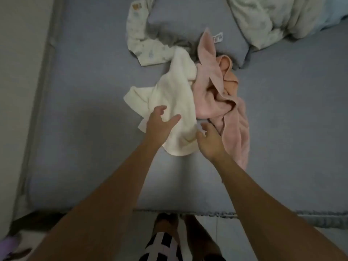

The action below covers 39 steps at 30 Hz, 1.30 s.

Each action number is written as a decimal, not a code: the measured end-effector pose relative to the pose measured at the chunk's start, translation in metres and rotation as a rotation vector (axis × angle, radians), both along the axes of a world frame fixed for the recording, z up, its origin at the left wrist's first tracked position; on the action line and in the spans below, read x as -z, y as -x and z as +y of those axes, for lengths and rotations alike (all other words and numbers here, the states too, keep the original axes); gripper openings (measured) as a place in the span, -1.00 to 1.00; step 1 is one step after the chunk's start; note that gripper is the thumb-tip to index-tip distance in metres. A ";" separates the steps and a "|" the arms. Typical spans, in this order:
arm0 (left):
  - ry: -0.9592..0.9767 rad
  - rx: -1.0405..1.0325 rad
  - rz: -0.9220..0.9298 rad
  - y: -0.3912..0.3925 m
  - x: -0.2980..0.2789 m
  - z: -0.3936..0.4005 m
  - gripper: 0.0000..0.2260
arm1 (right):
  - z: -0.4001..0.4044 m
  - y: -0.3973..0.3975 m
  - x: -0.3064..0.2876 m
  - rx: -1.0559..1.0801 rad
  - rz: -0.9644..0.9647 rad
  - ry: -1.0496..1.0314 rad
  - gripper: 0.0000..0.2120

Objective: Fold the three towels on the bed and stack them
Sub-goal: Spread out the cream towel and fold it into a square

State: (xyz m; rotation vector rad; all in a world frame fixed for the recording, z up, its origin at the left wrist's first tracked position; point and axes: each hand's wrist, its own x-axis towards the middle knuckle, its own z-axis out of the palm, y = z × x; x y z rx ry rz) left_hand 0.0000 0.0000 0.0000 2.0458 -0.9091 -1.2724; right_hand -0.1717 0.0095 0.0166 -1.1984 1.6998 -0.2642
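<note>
Three crumpled towels heaped mid-bed (84, 129), one cream towel (175, 95), one pink towel (211, 95), one orange towel (228, 74), your left hand (160, 125) fingers spread over the cream one, your right hand (209, 137) fingers loosely apart at its edge, gripping nothing.

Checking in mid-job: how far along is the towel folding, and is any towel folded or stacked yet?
Done: nothing; the cream towel, pink towel and orange towel all lie crumpled in one heap on the bed. In hand: the left hand and right hand reach open over the cream towel, gripping nothing. Left: fold all three, then stack.
</note>
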 end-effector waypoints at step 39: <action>-0.174 0.265 -0.251 -0.005 0.100 0.014 -0.29 | -0.088 0.081 0.091 0.952 -0.507 0.160 -0.70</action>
